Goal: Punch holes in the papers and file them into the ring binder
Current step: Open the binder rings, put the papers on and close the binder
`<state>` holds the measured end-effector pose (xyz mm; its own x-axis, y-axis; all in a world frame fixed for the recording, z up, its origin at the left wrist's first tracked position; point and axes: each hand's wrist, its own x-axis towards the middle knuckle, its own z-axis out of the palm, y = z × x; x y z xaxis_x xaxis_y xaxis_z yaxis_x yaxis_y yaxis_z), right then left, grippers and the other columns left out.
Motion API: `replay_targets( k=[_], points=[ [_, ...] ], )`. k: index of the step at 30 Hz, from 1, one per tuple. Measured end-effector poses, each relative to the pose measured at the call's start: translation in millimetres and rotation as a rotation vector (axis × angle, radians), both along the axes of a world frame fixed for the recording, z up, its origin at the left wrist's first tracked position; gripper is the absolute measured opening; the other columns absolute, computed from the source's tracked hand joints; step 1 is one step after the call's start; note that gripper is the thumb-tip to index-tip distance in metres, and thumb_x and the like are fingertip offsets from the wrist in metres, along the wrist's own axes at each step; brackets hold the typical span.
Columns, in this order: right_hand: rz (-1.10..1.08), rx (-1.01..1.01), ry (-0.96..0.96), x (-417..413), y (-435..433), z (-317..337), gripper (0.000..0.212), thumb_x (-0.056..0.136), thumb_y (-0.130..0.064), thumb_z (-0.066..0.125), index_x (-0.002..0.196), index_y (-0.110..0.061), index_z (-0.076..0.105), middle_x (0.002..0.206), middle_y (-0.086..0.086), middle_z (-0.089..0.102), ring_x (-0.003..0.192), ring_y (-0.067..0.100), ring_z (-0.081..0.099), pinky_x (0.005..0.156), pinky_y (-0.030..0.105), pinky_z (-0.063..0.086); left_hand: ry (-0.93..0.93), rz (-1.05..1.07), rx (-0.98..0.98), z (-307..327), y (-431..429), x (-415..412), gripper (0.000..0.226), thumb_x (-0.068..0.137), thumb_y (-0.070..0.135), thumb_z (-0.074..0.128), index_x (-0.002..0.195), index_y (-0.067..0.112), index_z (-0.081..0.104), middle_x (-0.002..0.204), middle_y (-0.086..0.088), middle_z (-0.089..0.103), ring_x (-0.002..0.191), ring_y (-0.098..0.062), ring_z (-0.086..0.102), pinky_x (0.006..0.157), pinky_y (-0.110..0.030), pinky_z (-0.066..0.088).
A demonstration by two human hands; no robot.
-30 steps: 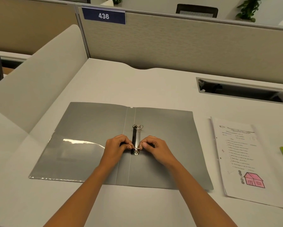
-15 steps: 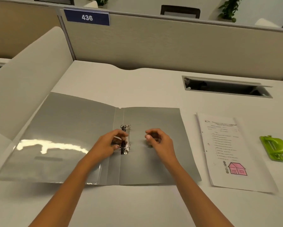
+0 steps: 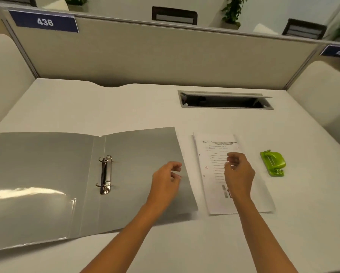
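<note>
Left hand (image 3: 166,181), fingers loosely curled and empty, is over the right flap of the open grey plastic ring binder (image 3: 47,164). Right hand (image 3: 239,171), likewise empty, is above the printed white papers (image 3: 214,148) right of the binder, with the green hole punch (image 3: 273,162) beyond.

There is one grey binder (image 3: 141,154) with two metal rings (image 3: 105,159), one stack of papers (image 3: 214,154), one green hole punch (image 3: 273,163), one cable hatch (image 3: 226,100), two number signs (image 3: 45,21), and two hands, the left hand (image 3: 165,182) and the right hand (image 3: 239,172).
</note>
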<state>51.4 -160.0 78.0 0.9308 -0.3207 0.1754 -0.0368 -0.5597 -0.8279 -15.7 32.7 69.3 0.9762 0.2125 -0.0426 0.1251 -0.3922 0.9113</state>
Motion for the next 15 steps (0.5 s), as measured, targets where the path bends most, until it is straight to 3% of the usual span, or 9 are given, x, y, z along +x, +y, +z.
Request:
replay_targets(
  k=[3,5,7,11,15],
  points=[
    [-0.086,-0.179,0.102,21.0,-39.9,-10.2,0.041,0.08,0.001,0.06,0.12,-0.005,0.053,0.114,0.016,0.059,0.108,0.032,0.054,0.092,0.04,0.046,0.15,-0.034,-0.049,-1.9,-34.3,18.8,0.037,0.091,0.014,0.057,0.128,0.013,0.052,0.115,-0.002,0.061,0.092,-0.011,0.06,0.073,-0.012,0.045],
    [-0.12,-0.24,0.186,32.4,-60.8,-16.0,0.05,0.078,0.0,0.062,0.126,-0.001,0.048,0.119,0.022,0.054,0.113,0.038,0.05,0.097,0.048,0.043,0.234,-0.042,-0.045,-4.3,-51.5,30.5,0.045,0.091,0.019,0.059,0.133,0.012,0.044,0.125,-0.005,0.057,0.1,-0.016,0.059,0.08,-0.018,0.043],
    [-0.127,-0.255,0.276,40.3,-77.0,-18.9,0.056,0.077,-0.001,0.063,0.13,0.003,0.044,0.125,0.025,0.051,0.116,0.04,0.048,0.099,0.047,0.041,0.296,-0.038,-0.037,-7.8,-65.6,39.6,0.051,0.091,0.02,0.059,0.137,0.01,0.039,0.129,-0.009,0.055,0.11,-0.021,0.056,0.085,-0.022,0.041],
    [-0.089,-0.223,0.422,48.4,-97.5,-22.4,0.06,0.082,-0.006,0.062,0.135,0.006,0.037,0.134,0.024,0.047,0.121,0.039,0.048,0.096,0.04,0.042,0.319,0.03,-0.025,-14.1,-87.2,49.5,0.048,0.09,0.014,0.057,0.134,0.005,0.039,0.114,-0.007,0.059,0.096,-0.017,0.054,0.078,-0.021,0.039],
    [-0.089,-0.107,0.534,52.7,-111.0,-22.5,0.051,0.085,-0.013,0.059,0.133,-0.003,0.043,0.13,0.016,0.055,0.119,0.035,0.052,0.094,0.039,0.042,0.342,0.06,-0.016,-15.6,-100.5,54.4,0.029,0.09,0.009,0.052,0.118,0.004,0.047,0.108,-0.007,0.059,0.089,-0.019,0.055,0.068,-0.024,0.046]
  ],
)
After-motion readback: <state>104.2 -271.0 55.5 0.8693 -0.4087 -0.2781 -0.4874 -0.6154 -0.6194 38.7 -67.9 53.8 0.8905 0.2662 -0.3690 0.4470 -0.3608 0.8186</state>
